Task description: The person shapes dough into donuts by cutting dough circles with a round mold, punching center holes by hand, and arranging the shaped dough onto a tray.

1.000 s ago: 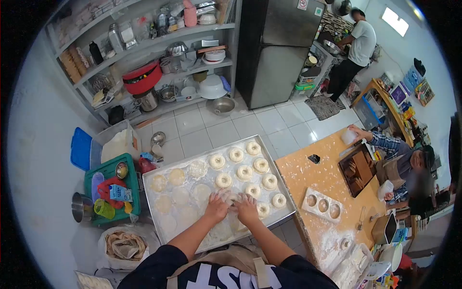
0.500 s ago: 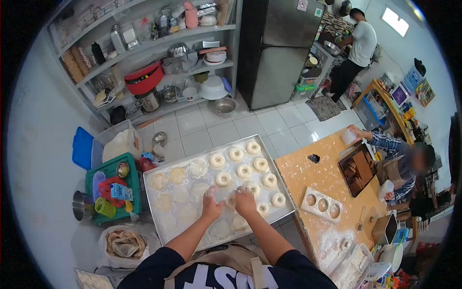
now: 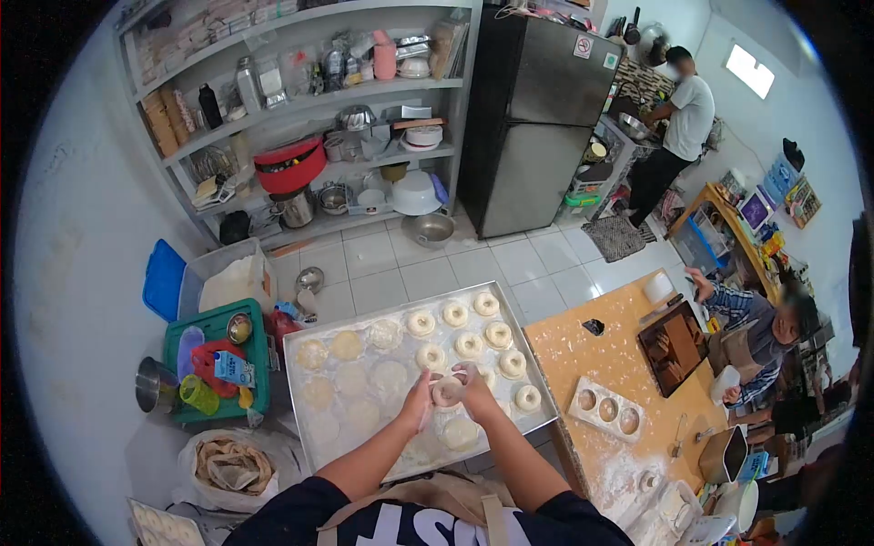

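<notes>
Over a large floured metal baking tray point(image 3: 530, 353), both my hands hold a dough ring point(image 3: 447, 391) between them. My left hand point(image 3: 418, 400) has its fingers closed on the ring's left side. My right hand point(image 3: 473, 389) grips it from the right, partly hiding rings behind. Shaped dough rings, such as this pale ring point(image 3: 468, 345), lie in rows on the tray's far right part. Flat floured dough discs, such as this yellowish disc point(image 3: 346, 344), cover the left part. Nearer me sits a round dough piece point(image 3: 460, 434).
To the right is a wooden table point(image 3: 564, 350) with a white three-hole mould point(image 3: 608, 409) and a dark tray point(image 3: 672, 348); a co-worker point(image 3: 751, 332) stands behind it. A green crate point(image 3: 259, 364) and a bag point(image 3: 228, 469) flank the tray's left. Another person point(image 3: 687, 118) works at the back.
My hands have come together and raised a dough ring from the tray. The view has shifted. The co-worker's hand has let go of a white container, now standing on the table.
</notes>
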Motion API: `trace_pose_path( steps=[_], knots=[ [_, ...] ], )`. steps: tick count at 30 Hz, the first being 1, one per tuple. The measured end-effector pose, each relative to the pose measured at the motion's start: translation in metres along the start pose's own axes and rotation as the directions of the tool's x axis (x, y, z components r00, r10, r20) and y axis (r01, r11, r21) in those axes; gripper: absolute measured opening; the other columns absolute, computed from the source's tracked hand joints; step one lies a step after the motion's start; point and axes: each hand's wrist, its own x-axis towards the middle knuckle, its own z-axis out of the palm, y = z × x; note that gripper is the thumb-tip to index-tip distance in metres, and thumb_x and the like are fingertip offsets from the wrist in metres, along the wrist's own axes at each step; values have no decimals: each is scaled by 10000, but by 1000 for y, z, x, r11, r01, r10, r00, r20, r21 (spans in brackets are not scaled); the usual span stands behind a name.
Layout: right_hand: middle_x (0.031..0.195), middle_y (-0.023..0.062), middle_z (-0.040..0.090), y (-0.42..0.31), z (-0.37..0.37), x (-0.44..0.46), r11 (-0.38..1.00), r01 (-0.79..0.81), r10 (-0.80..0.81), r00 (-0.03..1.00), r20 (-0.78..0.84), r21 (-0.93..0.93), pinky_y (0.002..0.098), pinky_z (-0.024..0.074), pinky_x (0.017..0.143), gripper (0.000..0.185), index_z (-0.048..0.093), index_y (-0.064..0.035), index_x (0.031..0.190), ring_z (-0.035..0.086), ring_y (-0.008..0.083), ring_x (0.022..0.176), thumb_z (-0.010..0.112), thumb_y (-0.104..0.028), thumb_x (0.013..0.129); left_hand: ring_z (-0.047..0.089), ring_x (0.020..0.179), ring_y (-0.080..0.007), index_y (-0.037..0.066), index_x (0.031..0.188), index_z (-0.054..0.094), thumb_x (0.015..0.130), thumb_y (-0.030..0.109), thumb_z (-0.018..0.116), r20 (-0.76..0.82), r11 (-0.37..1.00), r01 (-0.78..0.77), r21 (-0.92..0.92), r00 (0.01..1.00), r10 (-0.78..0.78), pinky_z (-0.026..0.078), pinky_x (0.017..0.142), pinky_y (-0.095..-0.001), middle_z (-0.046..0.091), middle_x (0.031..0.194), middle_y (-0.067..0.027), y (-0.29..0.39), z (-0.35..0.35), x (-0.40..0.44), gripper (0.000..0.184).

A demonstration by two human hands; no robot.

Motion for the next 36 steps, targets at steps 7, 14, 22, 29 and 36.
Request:
trace_pose_path(
  steps=[7,14,22,29,36],
  knots=[
    [914,89,591,-55,-3,-16,985,-77,97,987,129,-154,263,468,693,312,471,-15,1086,582,141,820,617,-181,865,616,743,-192,42,1014,510,943,547,354,39,983,-78,165,997,73,505,688,-316,603,842,-98,39,40,-8,534],
    [799,-10,539,-56,31,6,922,279,-162,908,-387,268,208,422,542,143,542,-83,928,528,65,667,559,-225,921,581,783,-184,43,992,521,953,533,343,-129,987,-159,-13,979,156,488,672,-311,568,815,-81,53,65,1,523],
    [807,21,551,-41,19,27,958,159,-118,977,-177,237,224,446,550,181,527,-56,1007,542,91,664,538,-212,916,549,657,-135,58,954,526,940,557,349,-67,998,-60,-4,996,59,466,596,-269,561,803,-68,55,52,23,530],
    [866,51,581,-55,35,15,889,253,-92,915,-393,382,225,447,498,261,519,-42,1063,552,94,647,554,-256,919,566,576,-125,54,960,535,932,585,328,-150,947,-141,-290,983,101,479,537,-262,583,684,-50,42,62,17,571],
    [831,49,568,-33,30,22,886,242,-42,890,-453,395,209,382,408,254,502,-53,1067,505,70,541,532,-261,925,532,596,-139,73,1015,523,922,624,278,-204,940,-139,-312,976,77,442,547,-268,560,726,-49,43,71,8,610]
  ],
)
